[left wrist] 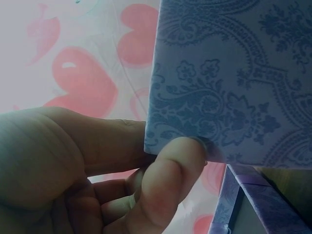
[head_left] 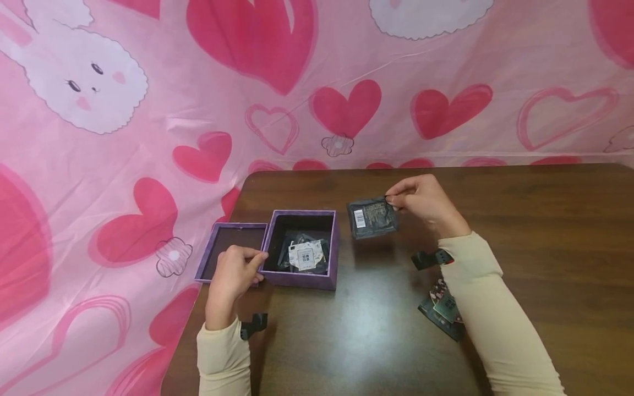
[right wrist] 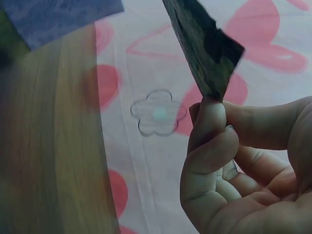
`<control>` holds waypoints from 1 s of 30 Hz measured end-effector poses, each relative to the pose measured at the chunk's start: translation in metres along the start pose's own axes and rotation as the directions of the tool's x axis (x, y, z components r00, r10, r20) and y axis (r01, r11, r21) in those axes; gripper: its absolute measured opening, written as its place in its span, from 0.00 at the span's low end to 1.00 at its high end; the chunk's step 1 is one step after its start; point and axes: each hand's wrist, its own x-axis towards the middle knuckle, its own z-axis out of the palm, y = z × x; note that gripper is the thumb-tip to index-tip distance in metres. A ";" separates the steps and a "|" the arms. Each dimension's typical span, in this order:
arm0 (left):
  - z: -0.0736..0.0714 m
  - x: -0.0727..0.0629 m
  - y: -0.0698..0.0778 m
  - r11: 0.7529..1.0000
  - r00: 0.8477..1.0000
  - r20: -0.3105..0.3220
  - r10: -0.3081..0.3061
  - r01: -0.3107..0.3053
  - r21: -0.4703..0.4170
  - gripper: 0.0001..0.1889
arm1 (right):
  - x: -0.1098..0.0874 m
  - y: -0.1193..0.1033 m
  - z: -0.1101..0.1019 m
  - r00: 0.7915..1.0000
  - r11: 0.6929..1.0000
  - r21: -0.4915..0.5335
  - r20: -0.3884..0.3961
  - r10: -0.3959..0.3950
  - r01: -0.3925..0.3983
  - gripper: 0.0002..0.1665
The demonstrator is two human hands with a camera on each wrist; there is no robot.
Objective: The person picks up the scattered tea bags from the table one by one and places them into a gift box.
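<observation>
My right hand (head_left: 423,201) pinches a flat black packet (head_left: 373,219) by one corner, above the table right of the box. A white barcode label shows on its face; the right wrist view has the packet (right wrist: 204,46) nearly edge-on, between thumb and forefinger. With thumb and forefinger, my left hand (head_left: 235,275) grips the front left corner of an open purple box (head_left: 299,280). Up close in the left wrist view, that box (left wrist: 224,92) has a damask-like pattern. Inside lie more dark packets and a whitish packet (head_left: 305,256) with printed characters.
The box's lid (head_left: 238,239) lies inner side up against the box's left side. Several packets (head_left: 443,311) lie on the brown table (head_left: 366,341), partly under the right forearm. Behind the table hangs a pink cloth (head_left: 277,55) with hearts and rabbits.
</observation>
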 end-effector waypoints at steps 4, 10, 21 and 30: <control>0.000 0.000 0.000 1.000 1.000 0.000 0.009 -0.009 0.000 0.08 | 0.003 -0.005 0.009 1.000 1.000 0.023 0.012 -0.007 0.006 0.12; 0.002 0.000 0.001 1.000 1.000 -0.001 0.003 -0.002 0.001 0.08 | 0.007 -0.012 0.020 1.000 0.996 0.084 0.020 0.004 -0.006 0.12; 0.001 0.000 -0.001 1.000 1.000 0.000 0.015 -0.015 -0.008 0.08 | 0.018 -0.024 0.048 0.999 0.996 0.085 0.034 -0.034 0.031 0.09; 0.000 0.000 0.000 1.000 1.000 -0.002 0.012 -0.012 -0.003 0.08 | 0.021 -0.039 0.075 0.995 0.994 0.098 0.082 -0.055 0.047 0.07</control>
